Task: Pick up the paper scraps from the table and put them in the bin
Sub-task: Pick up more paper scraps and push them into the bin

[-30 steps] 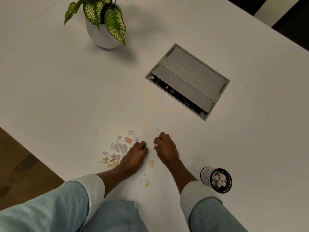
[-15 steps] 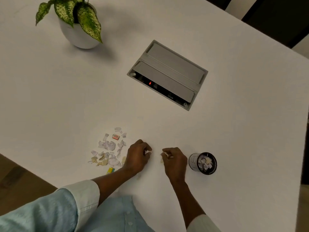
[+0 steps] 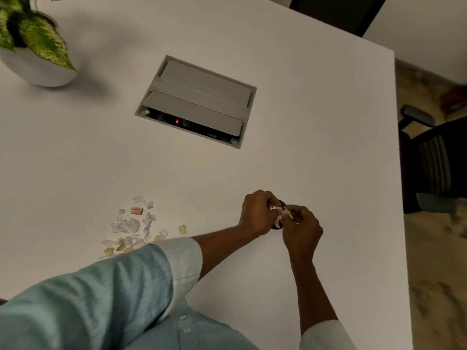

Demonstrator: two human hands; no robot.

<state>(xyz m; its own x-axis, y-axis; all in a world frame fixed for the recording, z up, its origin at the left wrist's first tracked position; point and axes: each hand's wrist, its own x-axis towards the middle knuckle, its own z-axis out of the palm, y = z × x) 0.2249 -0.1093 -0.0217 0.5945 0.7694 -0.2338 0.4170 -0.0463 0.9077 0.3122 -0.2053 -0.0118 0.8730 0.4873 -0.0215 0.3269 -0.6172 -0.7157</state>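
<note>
Left hand (image 3: 256, 213): over the bin, fingers (image 3: 271, 202) curled narrow around a few white scraps.
Right hand (image 3: 302, 228): at 4 o'clock of the left, touching it; fingers pinched on more white scraps (image 3: 279, 218) between the two hands.
Bin (image 3: 282, 203): almost wholly hidden under both hands; only a dark arc of rim shows. Mouth judged small.
Risk, spill: with the mouth covered, release is blind; scraps could drop beside the rim onto the bench (image 3: 328, 147).
Risk, tip: the bin looks light; a knuckle pressing its rim could knock it over and empty it.
Risk, cling: thin paper may stick to fingers and be carried off.
Remaining pile (image 3: 131, 227): well apart at 9 o'clock of the hands, loose white and yellowish bits, one small red-printed piece (image 3: 136, 210).
Obstruction: the left sleeve (image 3: 121, 286) lies just beside the pile's near edge and could sweep it.
Surroundings: grey socket box (image 3: 197, 102) at 12 o'clock, potted plant (image 3: 32, 46) at 10 o'clock; neither in the way.
</note>
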